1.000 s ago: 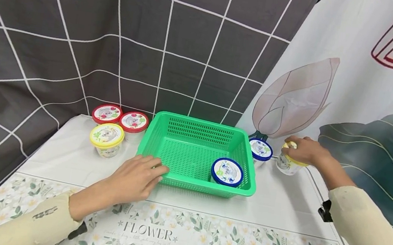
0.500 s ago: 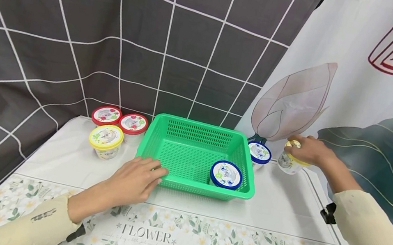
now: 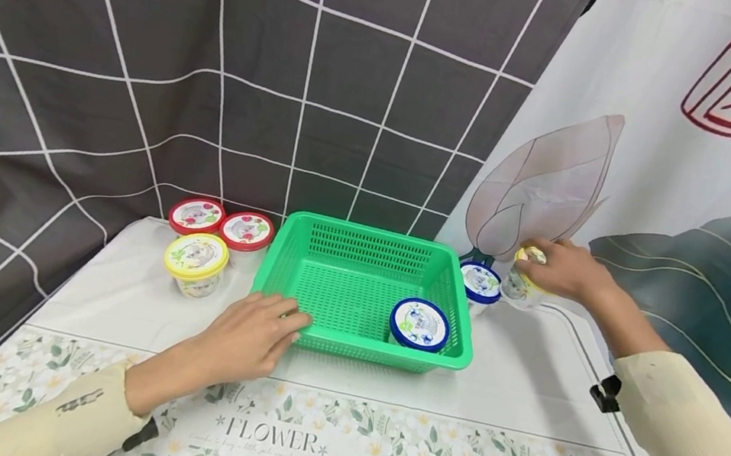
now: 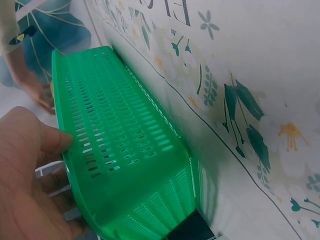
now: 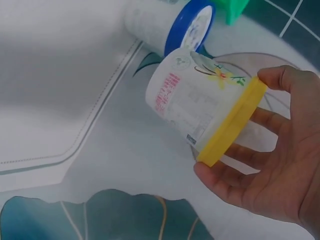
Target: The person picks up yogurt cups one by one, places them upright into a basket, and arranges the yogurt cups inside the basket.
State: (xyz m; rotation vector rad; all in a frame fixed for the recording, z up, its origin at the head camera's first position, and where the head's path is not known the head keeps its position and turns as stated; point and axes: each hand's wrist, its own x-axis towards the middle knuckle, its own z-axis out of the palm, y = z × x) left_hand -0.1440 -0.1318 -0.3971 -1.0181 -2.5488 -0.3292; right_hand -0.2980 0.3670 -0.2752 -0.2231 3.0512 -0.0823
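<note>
A green basket [image 3: 350, 345] stands mid-table with one blue-lidded tub [image 3: 420, 324] inside, at its front right. My left hand [image 3: 254, 337] grips the basket's front left rim; in the left wrist view the thumb [image 4: 57, 140] lies over the rim, fingers on the inner side. At the right, my right hand [image 3: 571, 272] holds a yellow-lidded tub [image 3: 522, 289] by its lid. In the right wrist view thumb and fingers span the yellow lid [image 5: 235, 125], and the tub is beside another blue-lidded tub [image 5: 170, 25].
Left of the basket are two red-lidded tubs [image 3: 197, 216] [image 3: 247, 231] and a yellow-lidded tub [image 3: 196, 263] in front of them. The second blue-lidded tub stands against the basket's right side. Dark gridded cloth [image 3: 248, 120] hangs behind the table.
My right hand has moved left with the yellow-lidded tub, bringing it close to the blue-lidded tub outside the basket. My left hand has stayed on the basket rim.
</note>
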